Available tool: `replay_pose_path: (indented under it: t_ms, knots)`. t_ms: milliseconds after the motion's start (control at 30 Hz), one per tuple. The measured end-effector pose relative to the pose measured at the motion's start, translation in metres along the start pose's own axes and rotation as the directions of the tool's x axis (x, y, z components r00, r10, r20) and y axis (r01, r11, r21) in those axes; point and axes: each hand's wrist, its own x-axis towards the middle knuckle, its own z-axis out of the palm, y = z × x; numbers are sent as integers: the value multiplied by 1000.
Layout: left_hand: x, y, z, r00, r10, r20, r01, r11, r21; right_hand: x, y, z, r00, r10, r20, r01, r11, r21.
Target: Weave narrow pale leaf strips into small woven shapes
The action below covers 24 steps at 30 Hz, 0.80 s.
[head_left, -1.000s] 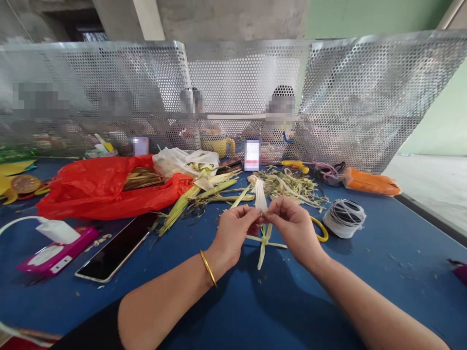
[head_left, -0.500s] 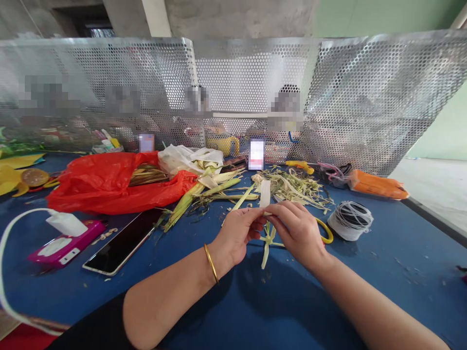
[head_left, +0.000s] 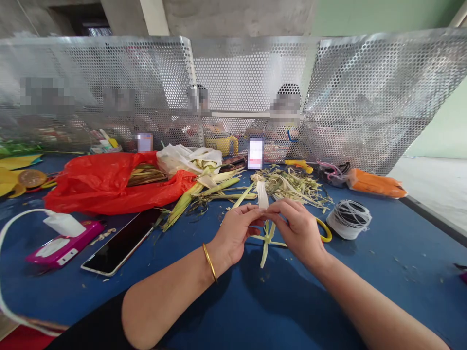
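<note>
My left hand (head_left: 233,233) and my right hand (head_left: 297,228) meet over the blue table (head_left: 233,301), both pinching a pale corn husk strip (head_left: 262,194) that stands up between the fingertips. Green husk strips (head_left: 268,240) hang below the hands, crossed like a small star. A gold bangle (head_left: 209,262) sits on my left wrist. A yellow ring-shaped handle (head_left: 324,231) lies just right of my right hand, partly hidden by it.
A red plastic bag (head_left: 105,182) with husks lies at left, a white bag (head_left: 186,158) and corn husks (head_left: 204,192) behind. Shredded husk pile (head_left: 292,184), spool of white string (head_left: 348,218), dark phone (head_left: 116,245), pink device (head_left: 62,243), orange object (head_left: 375,182). Perforated metal screen (head_left: 346,97) with people behind.
Both hands stay pinched on the husk strip; the fingers have shifted slightly along it and the strip's top tilts a little. The view has moved slightly.
</note>
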Motion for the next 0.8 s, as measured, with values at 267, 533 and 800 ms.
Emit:
replay_pose_path:
  t_ms: [267,533,800]
  knots:
    - [2,-1,0,964,267,19,-265,941,210,3,-1,3,919,392,37,-374,839,395]
    - [1,-3,0,956,291,31,-290,929,228,4,2,6,881,465,81,-436,735,520]
    - [1,-5,0,961,273,52,-278,936,216,6,3,7,863,497,90,-446,665,599]
